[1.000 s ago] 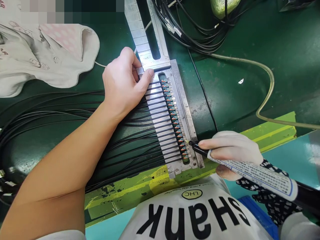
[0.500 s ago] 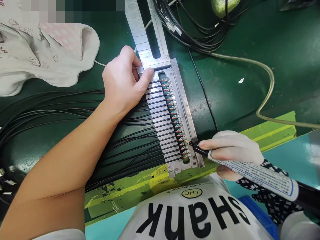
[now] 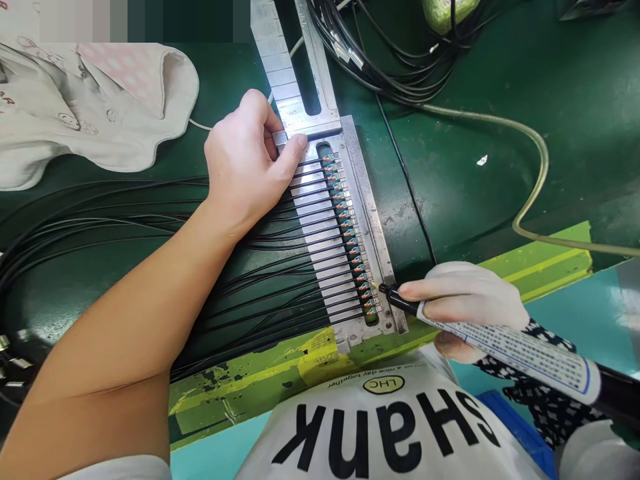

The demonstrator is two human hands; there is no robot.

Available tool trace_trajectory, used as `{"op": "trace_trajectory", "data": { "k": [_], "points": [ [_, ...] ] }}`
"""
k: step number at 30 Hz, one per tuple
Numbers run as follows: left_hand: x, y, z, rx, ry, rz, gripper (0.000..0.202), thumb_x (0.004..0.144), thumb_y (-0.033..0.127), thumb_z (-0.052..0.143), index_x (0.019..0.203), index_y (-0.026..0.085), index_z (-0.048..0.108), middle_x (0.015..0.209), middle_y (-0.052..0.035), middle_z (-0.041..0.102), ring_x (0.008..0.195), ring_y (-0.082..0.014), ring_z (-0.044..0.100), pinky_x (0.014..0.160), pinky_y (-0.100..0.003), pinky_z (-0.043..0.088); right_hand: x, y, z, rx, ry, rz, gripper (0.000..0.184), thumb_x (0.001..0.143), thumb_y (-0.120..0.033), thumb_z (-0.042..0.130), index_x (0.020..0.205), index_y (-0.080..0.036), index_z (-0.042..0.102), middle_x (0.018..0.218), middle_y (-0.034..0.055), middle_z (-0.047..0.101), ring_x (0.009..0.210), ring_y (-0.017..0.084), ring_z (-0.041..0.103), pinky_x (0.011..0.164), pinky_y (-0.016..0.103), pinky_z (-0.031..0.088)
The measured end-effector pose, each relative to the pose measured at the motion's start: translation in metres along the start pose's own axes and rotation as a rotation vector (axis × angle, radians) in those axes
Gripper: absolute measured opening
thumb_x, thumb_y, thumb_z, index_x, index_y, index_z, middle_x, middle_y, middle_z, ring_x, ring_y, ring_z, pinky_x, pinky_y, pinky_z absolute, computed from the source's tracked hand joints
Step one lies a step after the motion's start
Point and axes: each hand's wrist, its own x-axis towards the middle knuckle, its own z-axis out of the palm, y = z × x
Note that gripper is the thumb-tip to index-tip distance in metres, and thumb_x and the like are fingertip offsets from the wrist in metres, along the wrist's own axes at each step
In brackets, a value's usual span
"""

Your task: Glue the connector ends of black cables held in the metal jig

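A metal fixture (image 3: pixel 373 220) lies on the green bench and holds a row of several black cables (image 3: pixel 270 267) whose stripped coloured wire ends (image 3: pixel 350 233) line up in its slot. My left hand (image 3: pixel 245 167) is bare; its curled fingers pinch the upper left corner of the fixture's slotted bar. My right hand (image 3: pixel 465 300) wears a white glove and grips a marker pen (image 3: pixel 500 347). The pen's black tip touches the wire ends near the lower end of the row.
A pale patterned cloth (image 3: pixel 90 107) lies at the upper left. More black cables (image 3: pixel 400 60) and a beige hose (image 3: pixel 535 173) cross the green surface at the upper right. A yellow-green edge strip (image 3: pixel 280 380) runs along the bench front.
The view has shifted very slightly. Both hands and the pen stay in nearly the same place.
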Motion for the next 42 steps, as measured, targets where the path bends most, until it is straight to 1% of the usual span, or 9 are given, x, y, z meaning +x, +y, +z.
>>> {"op": "trace_trajectory", "data": {
  "k": [4, 9, 13, 18, 22, 28, 31, 35, 42],
  "points": [
    [0.000, -0.001, 0.001, 0.000, 0.007, 0.002, 0.022, 0.083, 0.032, 0.074, 0.092, 0.025, 0.054, 0.073, 0.0037, 0.055, 0.067, -0.0152, 0.060, 0.068, -0.034, 0.048, -0.001, -0.002, 0.000, 0.013, -0.004, -0.020, 0.018, 0.095, -0.037, 0.058, 0.098, -0.022, 0.068, 0.107, 0.0116, 0.078, 0.074, 0.019, 0.075, 0.060, 0.034, 0.060],
    [0.000, -0.002, 0.002, -0.002, 0.003, -0.009, 0.022, 0.082, 0.031, 0.075, 0.092, 0.024, 0.056, 0.072, 0.0035, 0.055, 0.068, -0.0154, 0.060, 0.072, -0.034, 0.049, -0.003, -0.010, 0.001, 0.025, 0.069, -0.041, 0.021, 0.097, -0.034, 0.054, 0.092, -0.019, 0.067, 0.099, 0.0125, 0.079, 0.069, 0.018, 0.073, 0.060, 0.035, 0.060],
    [0.001, -0.003, 0.003, -0.001, 0.013, 0.009, 0.024, 0.082, 0.034, 0.074, 0.091, 0.022, 0.055, 0.073, 0.0036, 0.056, 0.069, -0.0149, 0.060, 0.073, -0.033, 0.049, -0.006, -0.009, 0.001, -0.014, -0.028, -0.012, 0.018, 0.095, -0.035, 0.057, 0.094, -0.020, 0.067, 0.103, 0.0118, 0.079, 0.073, 0.019, 0.074, 0.060, 0.034, 0.060],
    [0.000, -0.003, 0.002, -0.007, 0.019, 0.010, 0.026, 0.083, 0.040, 0.072, 0.092, 0.023, 0.055, 0.072, 0.0034, 0.055, 0.068, -0.0159, 0.061, 0.070, -0.034, 0.048, -0.007, -0.006, 0.002, -0.027, 0.007, -0.015, 0.017, 0.094, -0.037, 0.061, 0.101, -0.024, 0.069, 0.110, 0.0082, 0.078, 0.076, 0.019, 0.075, 0.061, 0.033, 0.062],
    [0.000, -0.002, 0.000, -0.045, -0.012, -0.010, 0.020, 0.085, 0.043, 0.069, 0.090, 0.029, 0.056, 0.072, 0.0016, 0.057, 0.072, -0.0192, 0.063, 0.071, -0.038, 0.048, -0.005, -0.006, 0.002, -0.021, -0.007, -0.007, 0.017, 0.097, -0.036, 0.058, 0.101, -0.024, 0.068, 0.109, 0.0091, 0.078, 0.077, 0.018, 0.075, 0.063, 0.031, 0.062],
    [0.000, -0.002, 0.001, -0.013, -0.025, -0.029, 0.026, 0.085, 0.040, 0.072, 0.093, 0.024, 0.053, 0.075, 0.0028, 0.055, 0.070, -0.0170, 0.059, 0.073, -0.035, 0.044, -0.007, -0.006, 0.001, -0.009, -0.009, -0.007, 0.018, 0.095, -0.038, 0.059, 0.100, -0.023, 0.068, 0.108, 0.0099, 0.078, 0.076, 0.019, 0.075, 0.061, 0.033, 0.060],
    [0.000, -0.003, 0.002, -0.001, -0.010, -0.010, 0.025, 0.083, 0.035, 0.073, 0.093, 0.024, 0.054, 0.073, 0.0033, 0.055, 0.066, -0.0152, 0.056, 0.068, -0.033, 0.042, -0.008, -0.007, 0.001, -0.015, -0.029, -0.005, 0.018, 0.096, -0.039, 0.058, 0.098, -0.024, 0.067, 0.106, 0.0090, 0.079, 0.072, 0.018, 0.074, 0.060, 0.034, 0.059],
    [0.000, -0.003, 0.002, 0.002, 0.010, 0.011, 0.023, 0.082, 0.032, 0.074, 0.092, 0.023, 0.055, 0.072, 0.0039, 0.055, 0.062, -0.0123, 0.052, 0.063, -0.031, 0.039, -0.006, -0.008, 0.000, -0.012, -0.049, -0.004, 0.024, 0.099, -0.039, 0.052, 0.092, -0.021, 0.066, 0.101, 0.0114, 0.079, 0.068, 0.018, 0.072, 0.059, 0.035, 0.056],
    [0.001, 0.000, 0.000, -0.002, -0.028, -0.008, 0.022, 0.085, 0.031, 0.074, 0.095, 0.022, 0.056, 0.074, 0.0036, 0.054, 0.072, -0.0154, 0.061, 0.074, -0.033, 0.048, -0.006, -0.009, 0.000, -0.015, -0.067, 0.017, 0.028, 0.099, -0.042, 0.052, 0.088, -0.020, 0.067, 0.100, 0.0112, 0.079, 0.070, 0.017, 0.072, 0.061, 0.034, 0.055]
  ]
}}
